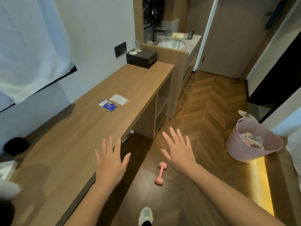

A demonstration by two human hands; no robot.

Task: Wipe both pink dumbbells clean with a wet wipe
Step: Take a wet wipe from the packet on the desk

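**Both hands out, nothing held**

Left hand [110, 162] hovers at lower centre over the desk [65, 144] edge, palm down, fingers [111, 144] spread wide and empty. Right hand [179, 152] matches it above the floor [211, 103], wide and holding nothing. One pink dumbbell [161, 174] lies on the floor between the forearms, just below the right hand in frame. At mid-frame on the desk, a blue packet [107, 105] sits just beside a white folded square, probably the wipe [119, 99]. A pink basket [236, 144] stands at right.
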